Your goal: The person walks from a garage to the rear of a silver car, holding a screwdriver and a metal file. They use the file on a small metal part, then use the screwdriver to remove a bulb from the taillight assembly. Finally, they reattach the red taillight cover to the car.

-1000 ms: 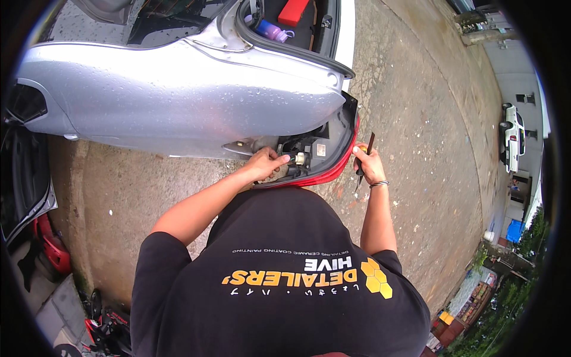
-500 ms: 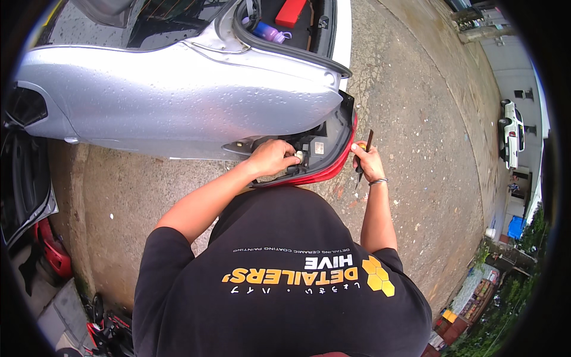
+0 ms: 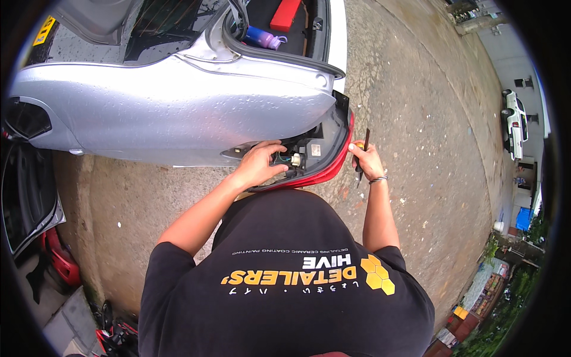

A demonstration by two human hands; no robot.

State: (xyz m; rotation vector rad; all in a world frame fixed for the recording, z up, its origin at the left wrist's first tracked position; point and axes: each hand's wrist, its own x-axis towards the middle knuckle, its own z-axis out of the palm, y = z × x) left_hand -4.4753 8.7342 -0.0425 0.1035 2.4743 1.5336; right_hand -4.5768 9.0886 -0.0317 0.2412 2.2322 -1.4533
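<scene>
A red tail light (image 3: 324, 172) with a dark back housing sits pulled out at the rear corner of the silver car (image 3: 148, 107). On its back is a whitish bulb socket (image 3: 295, 159), with thin wires running leftward from it. My left hand (image 3: 260, 165) is open just left of the socket, thumb and fingers spread apart. At the light's right edge, my right hand (image 3: 367, 160) grips a slim dark tool (image 3: 358, 168) with a yellow part, whose exact kind I cannot make out. Its thumb is at the red lens, perhaps touching it.
The open trunk holds a purple-blue bottle (image 3: 264, 38) and a red box (image 3: 285, 15). Wet concrete (image 3: 416, 149) spreads to the right. A red car part (image 3: 61, 256) lies at the lower left, and a white vehicle (image 3: 514, 125) is parked far right.
My left hand has let go of the bulb socket and drawn back left, its fingers spreading. The socket and wires now show more. My right hand keeps the tool at nearly the same place.
</scene>
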